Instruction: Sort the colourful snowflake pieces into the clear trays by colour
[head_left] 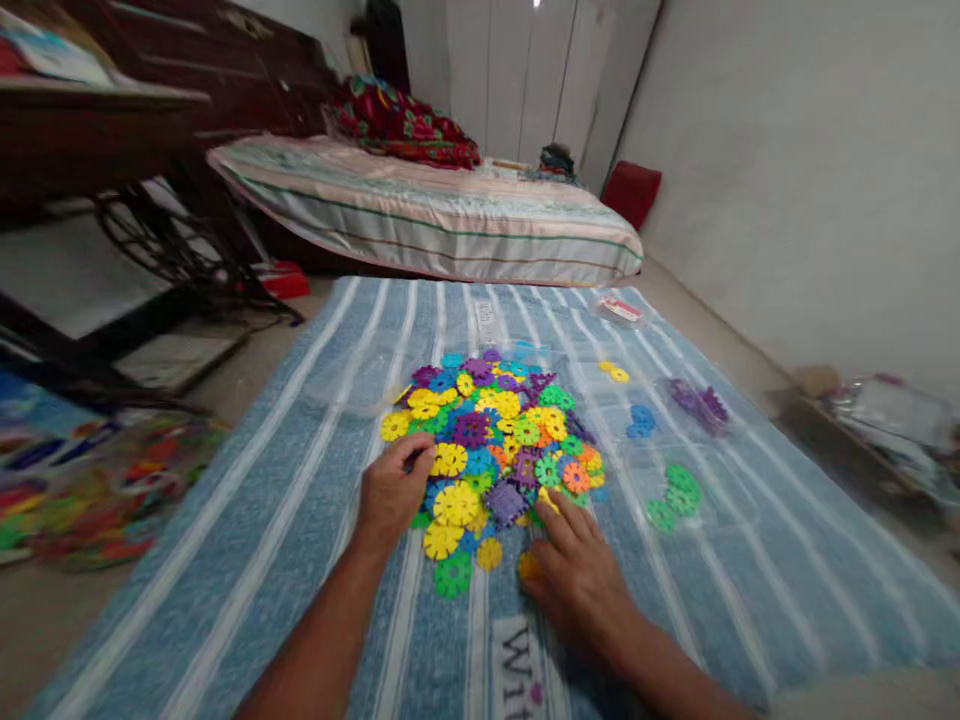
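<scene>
Nearest the camera, the right hand (577, 570) lies flat, fingers spread, on the blue striped cloth mat (262, 520), touching the near edge of the heap of colourful plastic snowflake discs (491, 440). Left hand (391, 492) curls at the heap's left edge, pinching a yellow disc (448, 459). Farther right sit small green (673, 494), blue (641, 420) and purple disc groups (699, 402).

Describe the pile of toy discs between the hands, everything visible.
The pile of discs is a loose heap of flat, notched, flower-shaped pieces that look like plastic, in yellow, purple, blue, green and orange. It lies on a blue striped cloth, pieces overlapping at all angles, with a few strays at its near edge. The left hand rests on its left edge; the right hand lies flat at its near right edge, fingertips touching pieces.
</scene>
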